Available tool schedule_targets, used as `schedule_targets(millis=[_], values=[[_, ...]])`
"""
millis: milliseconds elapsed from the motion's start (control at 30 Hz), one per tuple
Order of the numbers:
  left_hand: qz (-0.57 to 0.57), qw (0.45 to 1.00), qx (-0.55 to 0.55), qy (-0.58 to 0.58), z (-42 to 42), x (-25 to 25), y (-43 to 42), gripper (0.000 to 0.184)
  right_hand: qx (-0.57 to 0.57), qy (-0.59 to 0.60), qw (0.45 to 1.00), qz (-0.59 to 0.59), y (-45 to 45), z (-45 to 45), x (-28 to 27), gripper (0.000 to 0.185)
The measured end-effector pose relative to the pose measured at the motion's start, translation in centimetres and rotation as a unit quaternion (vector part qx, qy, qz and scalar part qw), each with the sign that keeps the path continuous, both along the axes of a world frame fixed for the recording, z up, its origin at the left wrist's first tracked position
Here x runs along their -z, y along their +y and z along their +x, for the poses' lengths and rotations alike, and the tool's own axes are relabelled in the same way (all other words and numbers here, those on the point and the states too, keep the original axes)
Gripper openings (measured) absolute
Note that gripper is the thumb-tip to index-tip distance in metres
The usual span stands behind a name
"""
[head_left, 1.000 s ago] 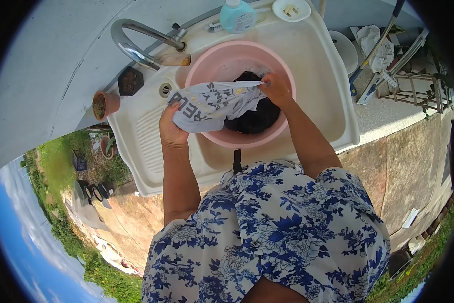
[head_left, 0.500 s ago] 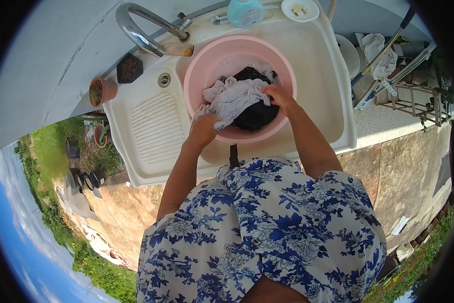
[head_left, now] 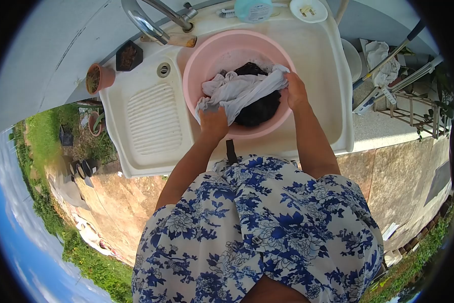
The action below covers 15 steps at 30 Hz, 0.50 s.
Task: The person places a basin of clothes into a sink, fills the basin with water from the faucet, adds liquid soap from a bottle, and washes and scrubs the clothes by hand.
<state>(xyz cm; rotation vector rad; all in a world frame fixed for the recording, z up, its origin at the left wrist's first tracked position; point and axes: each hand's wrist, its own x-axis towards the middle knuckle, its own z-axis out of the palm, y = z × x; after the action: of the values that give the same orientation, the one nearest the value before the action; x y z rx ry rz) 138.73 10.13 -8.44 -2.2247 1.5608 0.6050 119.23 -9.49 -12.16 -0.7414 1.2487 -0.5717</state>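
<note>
A light grey cloth garment (head_left: 242,89) stretches across the pink basin (head_left: 198,55), bunched on the left and pulled taut toward the right rim. My left hand (head_left: 214,121) grips its near left end by the basin's front left rim. At the right rim, my right hand (head_left: 296,91) is closed on the garment's other end. Beneath it lies dark wet cloth (head_left: 260,112), partly covered. Some suds show on the water behind the cloth.
The basin stands in a cream sink (head_left: 324,101) with a ribbed washboard (head_left: 154,118) at left. A chrome faucet (head_left: 148,25), a turquoise bottle (head_left: 253,10), a brush (head_left: 227,13) and a white soap dish (head_left: 309,10) are along the back. Potted plants (head_left: 99,78) stand left.
My right hand has moved right to the basin's rim, drawing the grey garment out with it. My left hand has shifted slightly right. The view has tilted a little.
</note>
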Motion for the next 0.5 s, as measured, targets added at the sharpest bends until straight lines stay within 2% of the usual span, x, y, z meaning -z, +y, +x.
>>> schedule_targets(millis=[33, 67, 100, 133, 167, 200, 233, 267, 300, 333, 367, 433, 467, 500], values=[[-0.019, 0.999, -0.011, 0.027, -0.1, -0.3, -0.2, 0.031, 0.089, -0.161, 0.982, 0.052, -0.5, -0.3, -1.2, 0.028], [-0.039, 0.998, -0.021, 0.053, -0.3, -0.6, -0.5, 0.034, 0.088, -0.158, 0.982, 0.049, -0.9, -0.5, -2.5, 0.028], [-0.043, 0.997, -0.02, 0.056, -0.1, -0.7, -1.0, 0.034, 0.088, -0.224, 0.97, 0.034, -1.0, -0.5, -3.9, 0.028], [-0.052, 0.992, -0.032, 0.111, 0.5, -0.9, -1.3, 0.033, 0.087, -0.289, 0.953, 0.019, -1.2, -0.6, -5.3, 0.027], [-0.06, 0.983, -0.043, 0.166, 1.1, -1.1, -1.6, 0.033, 0.086, -0.287, 0.954, 0.015, -1.4, -0.8, -6.6, 0.027], [-0.063, 0.983, -0.042, 0.167, 1.9, -2.0, -2.0, 0.033, 0.102, -0.28, 0.954, -0.037, -1.6, -0.8, -7.8, 0.026], [-0.116, 0.955, -0.137, 0.237, 2.8, -3.4, -2.4, 0.032, 0.118, -0.274, 0.95, -0.088, -1.8, -0.8, -8.3, 0.024], [-0.165, 0.91, -0.229, 0.303, 3.7, -4.7, -2.5, 0.033, 0.12, -0.275, 0.95, -0.089, -2.0, -0.8, -8.3, 0.024], [-0.211, 0.819, -0.336, 0.415, 4.6, -5.6, -2.2, 0.034, 0.132, -0.265, 0.951, -0.094, -2.2, -0.9, -8.3, 0.023], [-0.248, 0.699, -0.432, 0.514, 5.0, -6.8, -1.9, 0.035, 0.146, -0.254, 0.951, -0.098, -2.2, -1.0, -8.2, 0.021], [-0.246, 0.701, -0.429, 0.514, 5.1, -8.0, -1.8, 0.035, 0.149, -0.254, 0.95, -0.098, -2.3, -1.0, -7.6, 0.021], [-0.374, 0.513, -0.475, 0.609, 5.2, -11.0, -2.2, 0.029, 0.082, -0.087, 0.974, -0.192, -2.7, -0.5, -6.4, 0.02], [-0.374, 0.514, -0.473, 0.61, 5.9, -11.2, -1.8, 0.029, 0.083, -0.087, 0.974, -0.193, -2.8, -0.4, -6.3, 0.02], [-0.381, 0.459, -0.459, 0.658, 6.7, -11.7, -1.4, 0.027, 0.042, 0.034, 0.96, -0.276, -2.8, -0.1, -6.7, 0.02]])
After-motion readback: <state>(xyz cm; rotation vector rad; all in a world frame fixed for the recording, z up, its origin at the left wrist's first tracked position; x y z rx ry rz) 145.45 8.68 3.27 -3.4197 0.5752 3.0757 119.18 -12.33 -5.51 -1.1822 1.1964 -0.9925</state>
